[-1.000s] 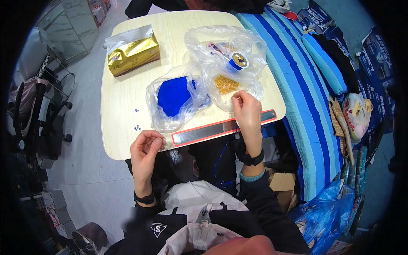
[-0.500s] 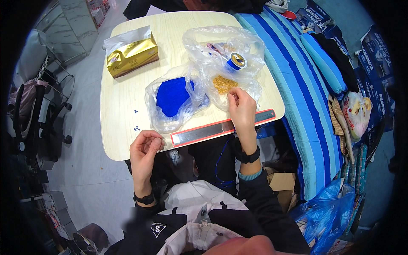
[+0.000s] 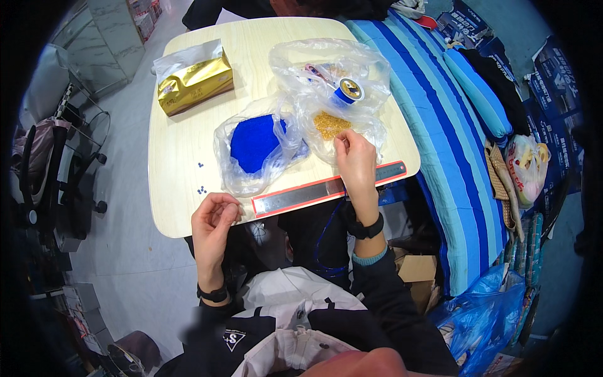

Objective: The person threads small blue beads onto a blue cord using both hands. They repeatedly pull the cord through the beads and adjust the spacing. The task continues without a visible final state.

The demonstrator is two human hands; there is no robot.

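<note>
My left hand (image 3: 213,225) rests at the table's near edge, beside the left end of a steel ruler (image 3: 295,200) edged in red. Its thumb and forefinger are pinched together; whatever lies between them is too small to make out. My right hand (image 3: 357,164) reaches over the ruler, fingertips pinched at the near side of a heap of gold beads (image 3: 329,125) in a clear plastic bag. What those fingertips hold is hidden. Left of it, an open clear bag holds a mass of blue beads (image 3: 252,146). A thin blue strand (image 3: 319,251) hangs below the table edge, near my right wrist.
A blue-and-gold spool (image 3: 349,91) sits on another clear bag (image 3: 295,53) farther back. A gold tissue pack (image 3: 196,78) stands at the far left of the table (image 3: 182,141). Several loose blue beads (image 3: 201,190) lie near my left hand. A striped blue mattress (image 3: 440,144) borders the right side.
My right hand has shifted very slightly left beside the gold beads. My left hand stays where it was.
</note>
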